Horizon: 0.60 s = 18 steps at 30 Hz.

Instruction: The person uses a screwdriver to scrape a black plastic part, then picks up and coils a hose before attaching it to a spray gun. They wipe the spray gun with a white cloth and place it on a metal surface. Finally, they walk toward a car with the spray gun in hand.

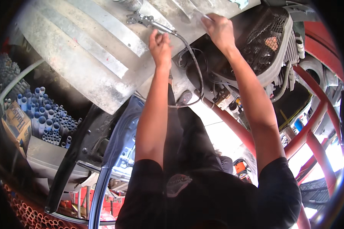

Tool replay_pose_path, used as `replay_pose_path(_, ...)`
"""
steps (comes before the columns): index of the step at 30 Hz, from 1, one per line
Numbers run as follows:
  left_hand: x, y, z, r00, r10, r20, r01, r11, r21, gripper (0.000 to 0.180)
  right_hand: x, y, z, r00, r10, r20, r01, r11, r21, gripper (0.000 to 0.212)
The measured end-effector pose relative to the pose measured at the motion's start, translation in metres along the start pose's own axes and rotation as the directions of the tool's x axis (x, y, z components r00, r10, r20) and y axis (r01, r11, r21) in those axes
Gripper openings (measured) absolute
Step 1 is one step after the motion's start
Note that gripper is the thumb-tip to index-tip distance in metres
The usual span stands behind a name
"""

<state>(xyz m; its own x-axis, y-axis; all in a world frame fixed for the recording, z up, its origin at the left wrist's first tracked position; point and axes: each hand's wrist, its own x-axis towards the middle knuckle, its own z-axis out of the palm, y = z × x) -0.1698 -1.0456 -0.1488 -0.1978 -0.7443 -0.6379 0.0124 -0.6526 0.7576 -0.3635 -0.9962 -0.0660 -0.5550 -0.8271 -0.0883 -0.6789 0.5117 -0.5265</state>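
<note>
A spray gun (143, 19) with a silver handle lies on a dusty, ribbed grey metal panel (84, 65). A dark hose (197, 63) runs from its handle and loops down toward my legs. My left hand (160, 47) is just below the handle. Its fingers are bent and apart, and nothing shows in them. To the right, my right hand (219, 32) hovers over the panel's edge, thumb and fingers closed. Something thin and pale pokes out at its fingertips, too small to name.
Right of the panel is a black mesh-covered housing (256, 42), with red metal bars (313, 118) beyond. Stacked blue pipes (46, 114) and a cardboard box (17, 124) are on the left, a blue door-like panel (122, 129) nearer me. Orange pipes (34, 212) lie lower left.
</note>
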Motion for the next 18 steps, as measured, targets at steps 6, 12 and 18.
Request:
replay_pose_path(6, 0.057, 0.025, 0.020, 0.992, -0.110, -0.064, 0.112, 0.993, 0.030, 0.040, 0.030, 0.022, 0.113, 0.864, 0.018, 0.504, 0.064, 0.988, -0.144, 0.036)
replay_pose_path(12, 0.063, 0.022, -0.002, 0.997, -0.060, 0.051, 0.063, 0.997, -0.054, 0.038, 0.038, 0.011, 0.106, 0.722, 0.001, 0.692, 0.001, 1.000, -0.002, 0.047)
replay_pose_path(18, 0.039, -0.003, -0.026, 0.985, -0.016, 0.173, 0.080, 0.927, -0.368, 0.056, 0.062, 0.012, 0.101, 0.596, -0.075, 0.799, 0.057, 0.997, 0.051, 0.054)
